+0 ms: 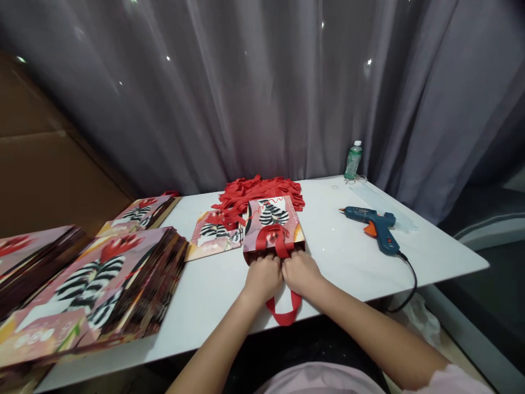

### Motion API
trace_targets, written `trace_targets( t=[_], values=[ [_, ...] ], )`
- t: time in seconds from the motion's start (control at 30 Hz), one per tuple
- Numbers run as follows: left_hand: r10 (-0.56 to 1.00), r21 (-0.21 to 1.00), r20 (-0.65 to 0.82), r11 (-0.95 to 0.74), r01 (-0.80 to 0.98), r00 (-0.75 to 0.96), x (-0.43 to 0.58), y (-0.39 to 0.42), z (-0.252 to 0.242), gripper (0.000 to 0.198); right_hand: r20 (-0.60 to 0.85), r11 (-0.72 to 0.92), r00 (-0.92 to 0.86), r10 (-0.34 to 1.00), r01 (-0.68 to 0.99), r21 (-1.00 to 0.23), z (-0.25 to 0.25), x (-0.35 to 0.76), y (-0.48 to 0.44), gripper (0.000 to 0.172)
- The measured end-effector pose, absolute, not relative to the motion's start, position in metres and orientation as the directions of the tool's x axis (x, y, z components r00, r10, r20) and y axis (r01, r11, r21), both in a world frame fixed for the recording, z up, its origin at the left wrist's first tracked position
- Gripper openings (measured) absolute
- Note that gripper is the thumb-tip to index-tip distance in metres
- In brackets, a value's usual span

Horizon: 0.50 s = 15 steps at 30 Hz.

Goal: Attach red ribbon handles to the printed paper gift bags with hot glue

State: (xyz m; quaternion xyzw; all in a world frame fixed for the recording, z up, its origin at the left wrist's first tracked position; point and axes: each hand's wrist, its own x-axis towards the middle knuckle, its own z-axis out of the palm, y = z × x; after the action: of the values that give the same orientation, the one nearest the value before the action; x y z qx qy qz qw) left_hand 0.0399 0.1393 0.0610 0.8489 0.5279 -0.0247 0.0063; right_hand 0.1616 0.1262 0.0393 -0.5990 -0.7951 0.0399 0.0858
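A pink paper bag [267,213] with a striped print lies on the table, its mouth toward me. One red ribbon handle [283,241] is folded up over its front. The other red handle [285,317] loops down toward the table's front edge beneath my hands. My left hand [264,274] and my right hand [302,272] are side by side, closed on the bag at its mouth. Their fingertips are hidden at the opening. Just left of this bag is a flat printed bag [217,235] with red ribbon on its top.
A heap of red ribbon strips [262,189] lies behind the bag. Stacks of printed bags [98,279] fill the left side. On the right rests a blue glue gun [369,221], its cord hanging over the front edge. A plastic bottle [353,161] stands at the back right.
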Motion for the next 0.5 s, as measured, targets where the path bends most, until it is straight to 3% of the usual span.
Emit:
trace_targets(
  t=[0.5],
  values=[
    [0.906,0.001,-0.018,-0.422,0.907,0.422,0.041,0.139,0.054,0.032,0.154,0.156,-0.121,0.981,0.959,-0.238,0.03,0.169,0.129,0.038]
  ],
)
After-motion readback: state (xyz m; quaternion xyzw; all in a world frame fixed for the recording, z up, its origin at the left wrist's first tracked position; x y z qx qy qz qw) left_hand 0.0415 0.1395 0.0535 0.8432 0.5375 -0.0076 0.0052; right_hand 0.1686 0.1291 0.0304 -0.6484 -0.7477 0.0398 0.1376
